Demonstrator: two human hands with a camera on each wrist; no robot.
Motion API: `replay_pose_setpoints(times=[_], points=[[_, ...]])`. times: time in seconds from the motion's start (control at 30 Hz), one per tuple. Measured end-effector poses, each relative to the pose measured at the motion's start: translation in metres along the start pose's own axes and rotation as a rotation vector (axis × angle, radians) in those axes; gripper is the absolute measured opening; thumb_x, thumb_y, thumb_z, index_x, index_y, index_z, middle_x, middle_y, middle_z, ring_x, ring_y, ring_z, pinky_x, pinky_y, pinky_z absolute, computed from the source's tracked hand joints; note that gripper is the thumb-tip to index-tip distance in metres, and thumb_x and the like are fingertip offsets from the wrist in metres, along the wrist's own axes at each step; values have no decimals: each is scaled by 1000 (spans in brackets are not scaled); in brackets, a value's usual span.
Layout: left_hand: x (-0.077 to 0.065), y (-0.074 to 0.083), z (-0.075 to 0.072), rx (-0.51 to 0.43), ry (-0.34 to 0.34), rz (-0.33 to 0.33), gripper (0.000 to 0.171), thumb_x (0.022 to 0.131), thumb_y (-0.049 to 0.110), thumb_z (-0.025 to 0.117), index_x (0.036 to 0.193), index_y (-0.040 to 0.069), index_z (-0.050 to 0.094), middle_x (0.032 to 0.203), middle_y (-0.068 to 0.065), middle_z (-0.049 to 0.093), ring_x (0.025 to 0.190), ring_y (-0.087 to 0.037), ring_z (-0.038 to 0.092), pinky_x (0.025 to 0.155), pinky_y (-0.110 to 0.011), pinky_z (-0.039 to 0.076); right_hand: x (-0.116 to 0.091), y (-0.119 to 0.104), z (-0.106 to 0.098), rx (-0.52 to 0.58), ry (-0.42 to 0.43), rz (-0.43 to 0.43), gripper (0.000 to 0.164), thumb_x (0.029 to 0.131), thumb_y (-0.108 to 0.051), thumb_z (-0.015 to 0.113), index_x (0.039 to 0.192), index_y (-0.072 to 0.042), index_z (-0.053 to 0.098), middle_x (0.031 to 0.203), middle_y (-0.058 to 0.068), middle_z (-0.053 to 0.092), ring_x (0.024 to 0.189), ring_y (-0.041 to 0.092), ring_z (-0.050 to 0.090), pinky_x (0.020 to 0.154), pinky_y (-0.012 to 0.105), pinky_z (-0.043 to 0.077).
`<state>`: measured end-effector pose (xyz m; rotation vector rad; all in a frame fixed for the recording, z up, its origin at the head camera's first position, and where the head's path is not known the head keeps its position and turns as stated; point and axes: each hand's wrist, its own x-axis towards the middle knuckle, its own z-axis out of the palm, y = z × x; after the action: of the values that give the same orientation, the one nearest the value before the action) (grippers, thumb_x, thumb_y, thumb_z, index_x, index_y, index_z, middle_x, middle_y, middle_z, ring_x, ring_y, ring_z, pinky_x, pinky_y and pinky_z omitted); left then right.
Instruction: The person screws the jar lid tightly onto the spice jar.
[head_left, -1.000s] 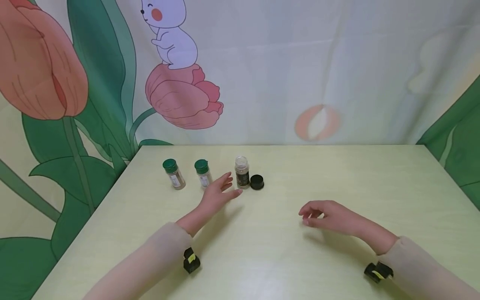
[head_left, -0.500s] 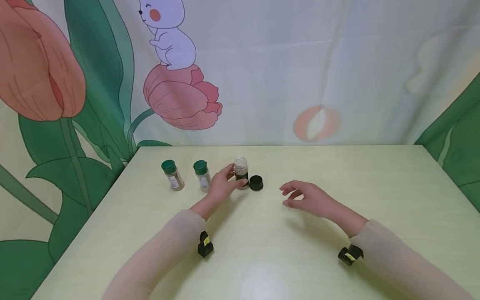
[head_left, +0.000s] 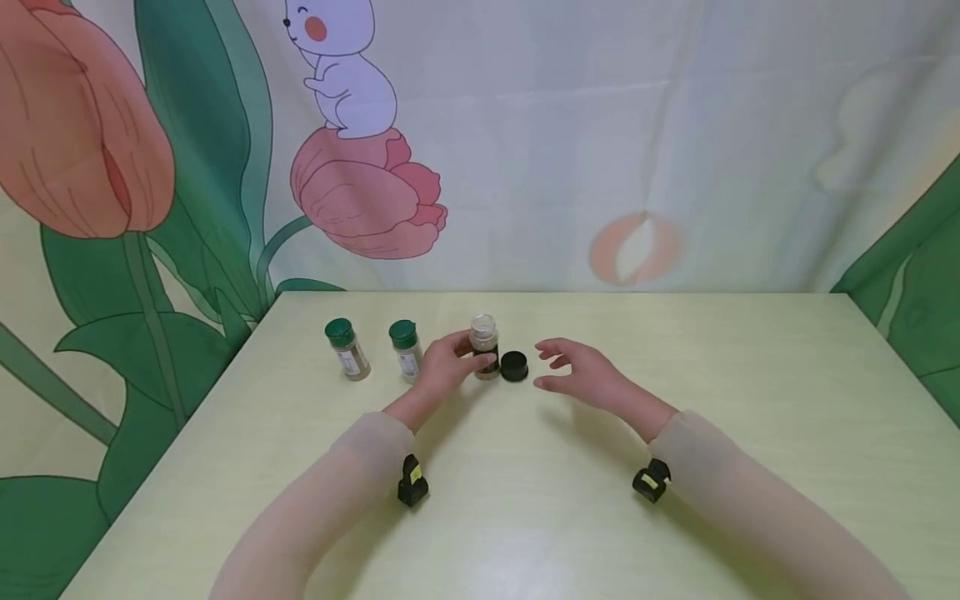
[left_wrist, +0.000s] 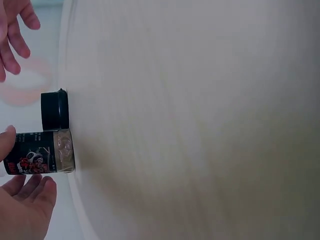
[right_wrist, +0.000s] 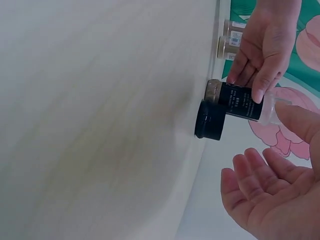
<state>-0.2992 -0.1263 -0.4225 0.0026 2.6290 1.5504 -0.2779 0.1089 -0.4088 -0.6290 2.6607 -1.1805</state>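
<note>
A clear spice bottle (head_left: 483,335) with a black label stands upright and uncapped on the table. My left hand (head_left: 444,365) holds it from the left, thumb on the near side and fingers behind. Its dark label with printed pictures shows in the left wrist view, with brownish contents below. Right beside the bottle sits its black cap (head_left: 514,367). Just right of that cap, my right hand (head_left: 583,375) hovers with thumb and fingers spread, nothing between them. In the right wrist view, the cap overlaps the bottle's lower part.
Two spice bottles with green lids stand to the left, one (head_left: 347,350) farther out and one (head_left: 406,350) just behind my left hand. A printed cloth (head_left: 540,167) hangs along the table's back edge. Both sleeves carry small black wrist cameras.
My left hand has moved right from beside the bottle and taken hold of it. The right hand has come left and farther in, up to the black cap.
</note>
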Motion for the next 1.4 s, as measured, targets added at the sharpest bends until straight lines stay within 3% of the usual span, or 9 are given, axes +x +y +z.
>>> replay_pose_setpoints(times=[0.5,0.73,1.4], points=[[2,0,-1,7,-3,-17,50,93,21,77,138,3,63,139,-16,67,132,-32,63,113,-45,49,45,-4,8,-44,-106,106,68,92,-15,76,149,4,46,145,25,57,133,41,57,111,49,48],[4,-2,-2,22,1,-18,50,92,22,78,137,5,65,138,-15,67,132,-31,63,111,-44,50,59,3,12,-101,-149,99,65,90,-15,77,145,6,50,141,26,61,129,40,60,111,47,48],[5,-2,-4,33,-16,-8,50,92,20,78,138,5,64,138,-14,67,133,-30,63,112,-43,49,70,7,17,-145,-166,93,51,87,-15,78,130,7,61,131,24,68,122,38,63,108,46,49]])
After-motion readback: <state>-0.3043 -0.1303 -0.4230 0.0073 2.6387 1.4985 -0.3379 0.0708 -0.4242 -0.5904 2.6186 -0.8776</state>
